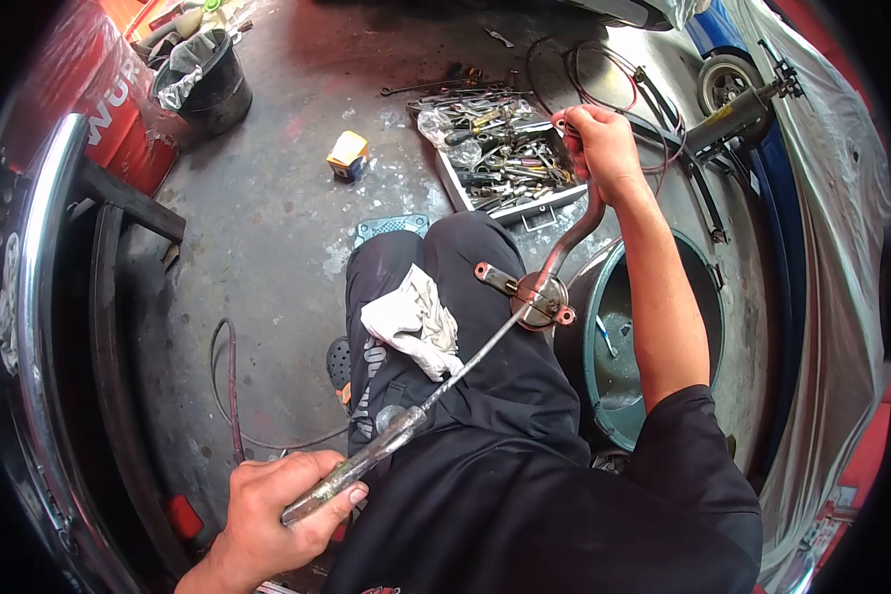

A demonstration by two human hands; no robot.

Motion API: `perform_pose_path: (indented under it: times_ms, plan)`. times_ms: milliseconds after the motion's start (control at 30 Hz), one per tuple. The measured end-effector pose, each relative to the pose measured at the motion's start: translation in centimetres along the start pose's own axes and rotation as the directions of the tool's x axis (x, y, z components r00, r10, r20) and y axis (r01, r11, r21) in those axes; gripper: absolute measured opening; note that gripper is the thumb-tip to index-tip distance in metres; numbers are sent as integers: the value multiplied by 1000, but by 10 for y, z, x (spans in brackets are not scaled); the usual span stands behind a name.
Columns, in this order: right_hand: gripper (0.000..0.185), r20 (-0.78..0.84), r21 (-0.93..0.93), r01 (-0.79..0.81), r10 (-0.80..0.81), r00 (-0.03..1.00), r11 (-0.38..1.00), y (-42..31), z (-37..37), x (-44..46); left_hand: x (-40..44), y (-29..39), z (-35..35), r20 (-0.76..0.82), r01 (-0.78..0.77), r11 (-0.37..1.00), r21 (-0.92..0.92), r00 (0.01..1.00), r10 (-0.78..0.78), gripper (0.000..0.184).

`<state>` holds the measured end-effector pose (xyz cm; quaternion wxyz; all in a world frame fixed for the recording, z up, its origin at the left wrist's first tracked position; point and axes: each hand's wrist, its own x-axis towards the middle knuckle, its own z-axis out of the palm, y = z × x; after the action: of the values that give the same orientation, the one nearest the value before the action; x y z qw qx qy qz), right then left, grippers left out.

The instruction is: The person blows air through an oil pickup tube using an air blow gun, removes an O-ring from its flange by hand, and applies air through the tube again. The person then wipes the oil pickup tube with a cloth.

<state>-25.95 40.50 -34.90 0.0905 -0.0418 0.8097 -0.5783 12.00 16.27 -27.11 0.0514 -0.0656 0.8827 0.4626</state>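
My left hand [282, 505] is closed round the worn metal handle of an air blow gun [371, 455] at the lower left. Its long thin nozzle points up and right, with the tip at the round strainer head of an oil pickup tube [574, 238]; whether they touch I cannot tell. High on the right, my right hand [601, 148] grips the upper end of that bent tube. The strainer head hangs over my right thigh, and a bracket with a bolt hole sticks out from it. A crumpled white cloth [413, 322] lies across my lap.
A drawer of loose wrenches and tools [510, 163] stands ahead on the floor, beside a small yellow-and-blue box [347, 156]. A large green tub [589, 381] is at my right. Left are a metal frame [104, 287], black bucket [218, 94] and air hose [233, 381].
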Motion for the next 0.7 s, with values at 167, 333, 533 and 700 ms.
perform_pose_path:
  times_ms: [167,333,533,700]
  plan:
    - [22,68,62,73,-78,995,995,-1,-1,-2,1,-13,0,-14,221,973,-71,975,-223,18]
    - [22,63,99,52,-58,996,994,5,-5,0,-2,-27,10,-18,233,961,-150,971,-239,16]
    - [22,41,44,42,-43,998,998,3,3,5,0,-27,11,-17,243,959,-147,969,-248,17]
    - [22,107,147,8,-24,994,989,20,-6,20,-4,-35,13,11,276,947,-166,961,-278,18]
